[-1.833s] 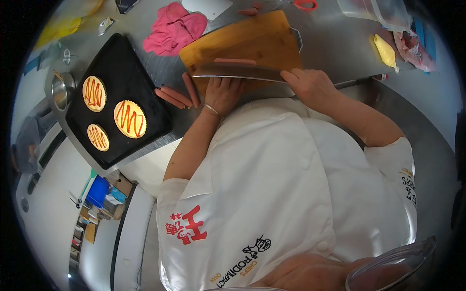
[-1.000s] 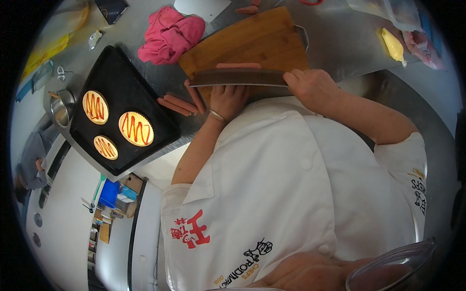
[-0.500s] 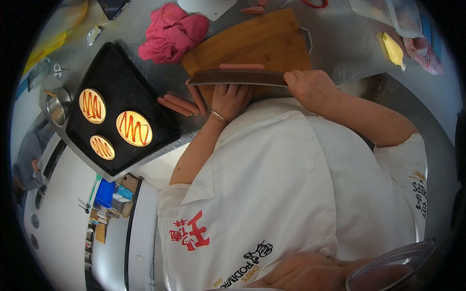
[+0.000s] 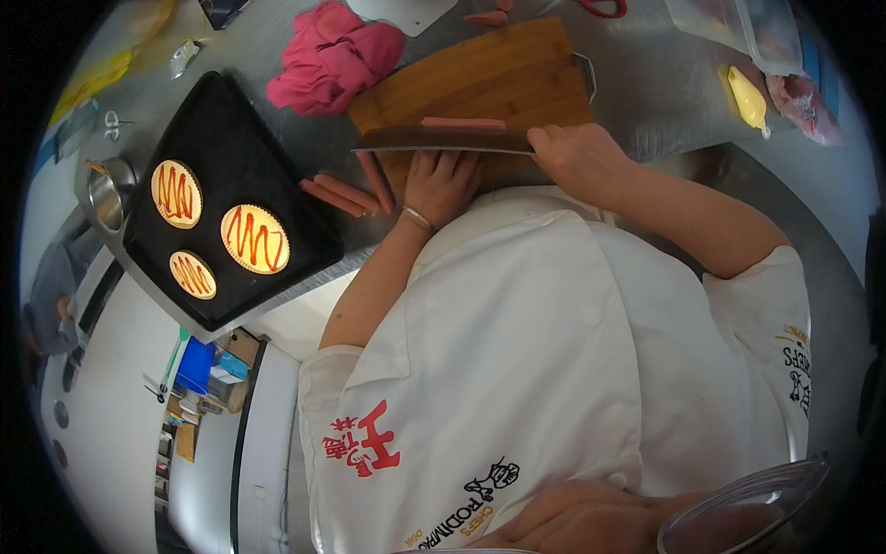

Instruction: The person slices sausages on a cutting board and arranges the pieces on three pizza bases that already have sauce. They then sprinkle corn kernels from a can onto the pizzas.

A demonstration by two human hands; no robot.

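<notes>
My right hand (image 4: 580, 159) is closed round the handle end of a long knife (image 4: 415, 139), its blade lying crosswise over the near part of a wooden cutting board (image 4: 471, 74). Just beyond the blade, a pink sausage piece (image 4: 471, 123) shows on the board. My left hand (image 4: 441, 189) rests on the near side, fingers stretched out with their tips at the blade; anything beneath them is hidden. Left of that hand, a sausage (image 4: 376, 182) leans by the board's edge, and more sausages (image 4: 340, 195) lie beside it on the metal table.
At the left, a black baking tray (image 4: 210, 102) holds three round tarts (image 4: 256, 240) with red zigzag lines. A pink cloth (image 4: 332, 60) touches the board's far left. A metal bowl (image 4: 108, 198) stands beyond the tray; a yellow-filled piping bag (image 4: 748, 100) lies at the right.
My right hand and the knife have shifted slightly left and away from me, and the blade's angle has changed a little. My left hand stays almost in place.
</notes>
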